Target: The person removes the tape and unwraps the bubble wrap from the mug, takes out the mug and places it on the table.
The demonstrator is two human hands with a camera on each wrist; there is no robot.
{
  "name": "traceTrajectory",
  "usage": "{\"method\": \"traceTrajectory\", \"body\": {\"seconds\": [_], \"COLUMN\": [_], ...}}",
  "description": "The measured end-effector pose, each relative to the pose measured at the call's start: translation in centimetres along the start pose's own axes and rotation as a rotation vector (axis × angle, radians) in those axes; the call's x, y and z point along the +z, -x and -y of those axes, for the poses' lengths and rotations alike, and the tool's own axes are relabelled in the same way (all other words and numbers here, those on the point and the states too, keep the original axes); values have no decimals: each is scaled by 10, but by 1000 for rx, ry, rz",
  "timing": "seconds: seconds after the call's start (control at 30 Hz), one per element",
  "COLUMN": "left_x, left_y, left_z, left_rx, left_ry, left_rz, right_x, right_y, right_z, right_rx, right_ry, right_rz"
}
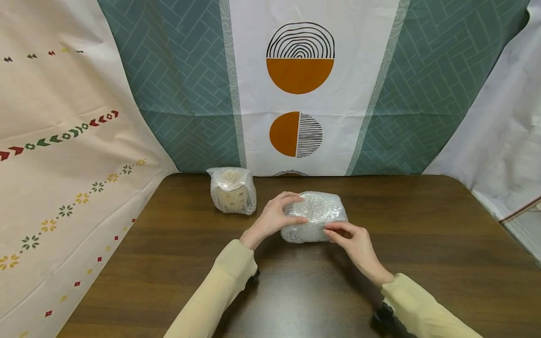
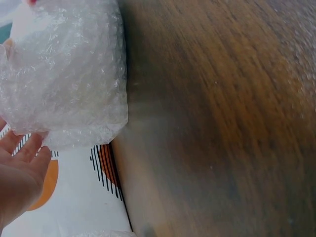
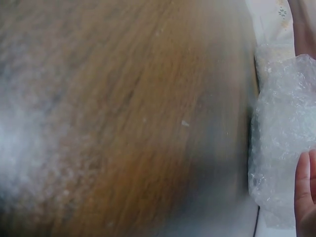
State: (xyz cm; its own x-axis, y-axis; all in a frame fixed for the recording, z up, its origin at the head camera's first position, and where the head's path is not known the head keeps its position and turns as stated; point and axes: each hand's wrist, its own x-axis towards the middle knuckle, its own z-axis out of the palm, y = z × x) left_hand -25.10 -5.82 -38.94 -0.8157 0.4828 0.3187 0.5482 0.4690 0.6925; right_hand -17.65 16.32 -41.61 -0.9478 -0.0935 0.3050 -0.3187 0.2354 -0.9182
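bubble-wrapped bundle (image 1: 319, 209) lay on the wooden table (image 1: 296, 291), its long axis running roughly left to right. the left hand (image 1: 276, 213) rested on its left end, thumb and fingers apart; the right hand (image 1: 357, 243) pinched its near right corner. a second wrapped package (image 1: 233, 195) stood farther left.

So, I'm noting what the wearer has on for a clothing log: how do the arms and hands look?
The left sleeve and right sleeve are long, plain and pale yellow. The left hand and right hand wear no gloves. Near each wrist is a black object, too unclear to identify.
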Motion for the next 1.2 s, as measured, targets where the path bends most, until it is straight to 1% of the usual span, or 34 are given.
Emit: {"method": "traceTrajectory", "body": {"seconds": [0.17,0.4,0.5,0.63,0.97,1.1,1.2], "left_x": [0,-1,0,0,0,0,0], "left_y": [0,0,0,1,2,2,2], "left_z": [0,0,0,0,-2,-1,-1], "left_rx": [-1,-5,-13,-19,-15,-19,-23], "left_ry": [-4,-10,-3,8,17,13,12], "left_rz": [0,1,6,12,9,4,5], "right_x": [2,7,7,7,3,3,5], "right_y": [-1,-4,-5,-6,-7,-6,-4], "right_z": [3,5,5,5,5,9,20], "right_rx": [24,10,22,39,105,110,106], "right_ry": [56,114,158,189,171,172,163], "right_rz": [-16,-11,-15,-6,67,69,54]}}
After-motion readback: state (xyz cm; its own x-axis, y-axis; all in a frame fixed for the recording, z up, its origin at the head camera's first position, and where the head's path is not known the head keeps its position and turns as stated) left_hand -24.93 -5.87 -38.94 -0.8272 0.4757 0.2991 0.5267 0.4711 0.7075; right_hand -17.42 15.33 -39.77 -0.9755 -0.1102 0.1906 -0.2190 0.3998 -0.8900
